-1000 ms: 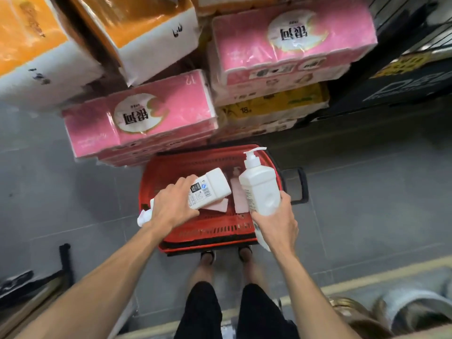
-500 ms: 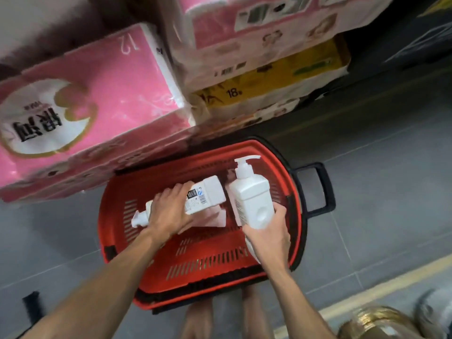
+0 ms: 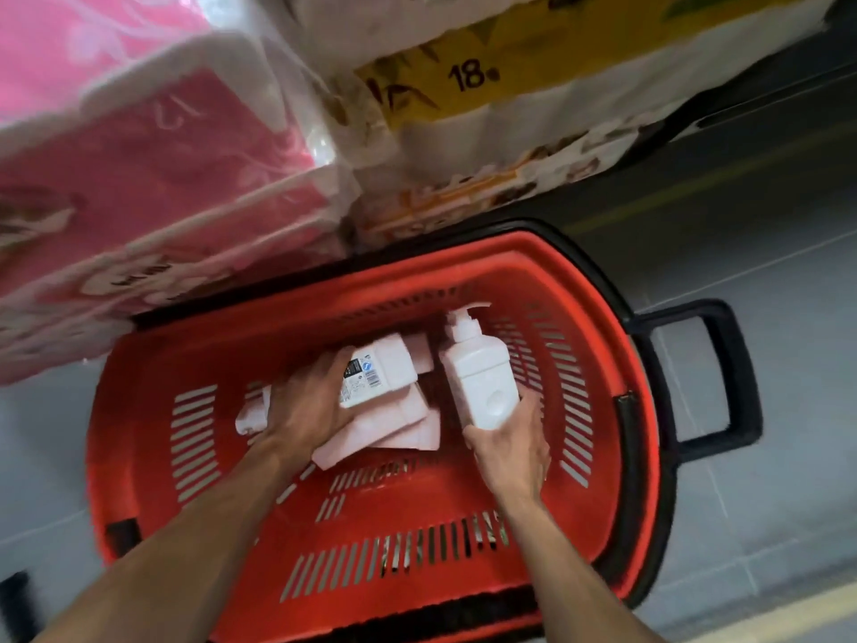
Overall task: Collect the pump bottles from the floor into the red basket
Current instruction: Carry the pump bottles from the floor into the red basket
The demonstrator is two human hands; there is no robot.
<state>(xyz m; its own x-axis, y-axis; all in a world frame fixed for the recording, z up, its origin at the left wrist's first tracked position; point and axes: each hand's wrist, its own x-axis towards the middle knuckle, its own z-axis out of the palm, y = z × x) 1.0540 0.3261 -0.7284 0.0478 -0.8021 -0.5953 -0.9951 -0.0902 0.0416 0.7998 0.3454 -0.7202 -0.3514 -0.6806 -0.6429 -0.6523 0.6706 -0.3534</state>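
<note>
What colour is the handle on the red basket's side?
Black: the plastic loop handle, clearest in the head view.

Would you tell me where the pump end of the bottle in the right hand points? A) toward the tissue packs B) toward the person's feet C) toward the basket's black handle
A: the right hand grips the bottle at its base, pump end toward the tissue packs.

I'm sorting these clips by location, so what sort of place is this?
Most likely a supermarket or shop aisle. A red shopping basket sits on grey floor tiles, wrapped multipacks of paper rolls are stacked right behind it, one marked 18, and pump bottles are held inside it.
</note>
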